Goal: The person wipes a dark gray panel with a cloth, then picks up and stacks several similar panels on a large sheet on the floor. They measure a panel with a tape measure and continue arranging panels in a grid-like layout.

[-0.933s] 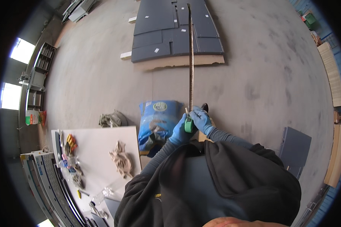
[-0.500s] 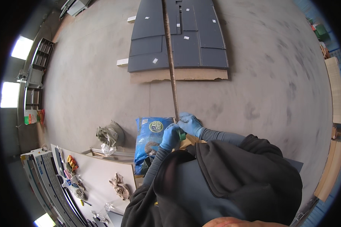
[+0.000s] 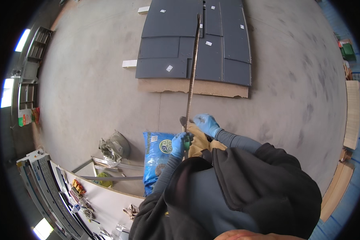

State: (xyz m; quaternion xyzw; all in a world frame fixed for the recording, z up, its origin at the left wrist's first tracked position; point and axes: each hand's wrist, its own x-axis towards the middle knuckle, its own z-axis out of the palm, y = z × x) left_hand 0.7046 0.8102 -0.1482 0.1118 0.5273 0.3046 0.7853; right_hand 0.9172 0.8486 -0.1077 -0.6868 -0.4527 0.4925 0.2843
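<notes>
My left hand (image 3: 178,145), in a blue glove, is closed around the green case of a tape measure (image 3: 187,142). Its long, narrow, worn-looking blade (image 3: 192,76) points away from me, with the far tip over the dark panels (image 3: 162,48). My right hand (image 3: 207,125), also gloved in blue, is just right of the blade and apart from it, fingers loosely bent with nothing visible in them. Below my hands are my tan trouser legs (image 3: 198,138) and a dark shoe tip.
A blue printed sack (image 3: 154,150) lies by my left hand. Further left stand a grey bucket with crumpled plastic (image 3: 116,148), metal profiles (image 3: 108,178) and a white worktop (image 3: 104,200) with bags. Brown board (image 3: 180,86) lies under the panels; wooden boards (image 3: 353,114) line the right.
The blade's far end, earlier beyond the upper edge, now shows in view, and the blade has swung right. My right hand has come off it, rightward and up. The view has shifted somewhat.
</notes>
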